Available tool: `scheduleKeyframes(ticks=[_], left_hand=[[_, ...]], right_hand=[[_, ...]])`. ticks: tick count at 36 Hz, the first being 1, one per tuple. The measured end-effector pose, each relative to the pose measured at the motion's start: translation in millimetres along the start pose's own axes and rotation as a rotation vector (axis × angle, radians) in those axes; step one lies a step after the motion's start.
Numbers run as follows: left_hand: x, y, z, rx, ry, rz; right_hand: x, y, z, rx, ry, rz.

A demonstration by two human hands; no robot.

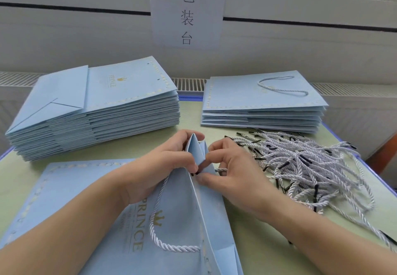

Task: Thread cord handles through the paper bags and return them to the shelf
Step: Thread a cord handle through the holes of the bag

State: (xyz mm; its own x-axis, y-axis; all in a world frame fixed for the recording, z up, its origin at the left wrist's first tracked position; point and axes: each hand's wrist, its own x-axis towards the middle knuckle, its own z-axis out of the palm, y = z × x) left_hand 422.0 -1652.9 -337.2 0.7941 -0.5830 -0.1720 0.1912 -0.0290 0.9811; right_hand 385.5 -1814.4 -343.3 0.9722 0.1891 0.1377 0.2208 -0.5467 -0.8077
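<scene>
A light blue paper bag (86,199) printed with PRINCE lies flat in front of me on the table. My left hand (163,167) grips its raised top edge and holds the mouth apart. A pale twisted cord (159,227) loops across the bag's front face. My right hand (232,178) pinches the black-tipped end of a cord against the bag's edge, at a spot hidden by my fingers.
A tall stack of flat bags (96,111) sits at the back left. A lower stack (262,105), its top bag bearing a cord handle, sits at the back right. A heap of loose cords (305,167) lies to the right. The green table (268,242) ends near the right.
</scene>
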Motion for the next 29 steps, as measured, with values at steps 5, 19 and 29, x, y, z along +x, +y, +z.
scheduleKeyframes(ticks=[5,19,29], left_hand=[[-1.2,1.4,0.3,-0.002,0.008,0.014],[2.0,-2.5,-2.4,0.081,-0.002,0.012],[1.3,-1.0,-6.6,0.032,-0.011,0.008]], right_hand=[[-0.5,0.2,6.5,0.218,0.060,-0.002],[-2.9,7.3,6.4,0.076,0.161,-0.290],[-4.7,-1.2,-9.7,0.145,0.046,-0.137]])
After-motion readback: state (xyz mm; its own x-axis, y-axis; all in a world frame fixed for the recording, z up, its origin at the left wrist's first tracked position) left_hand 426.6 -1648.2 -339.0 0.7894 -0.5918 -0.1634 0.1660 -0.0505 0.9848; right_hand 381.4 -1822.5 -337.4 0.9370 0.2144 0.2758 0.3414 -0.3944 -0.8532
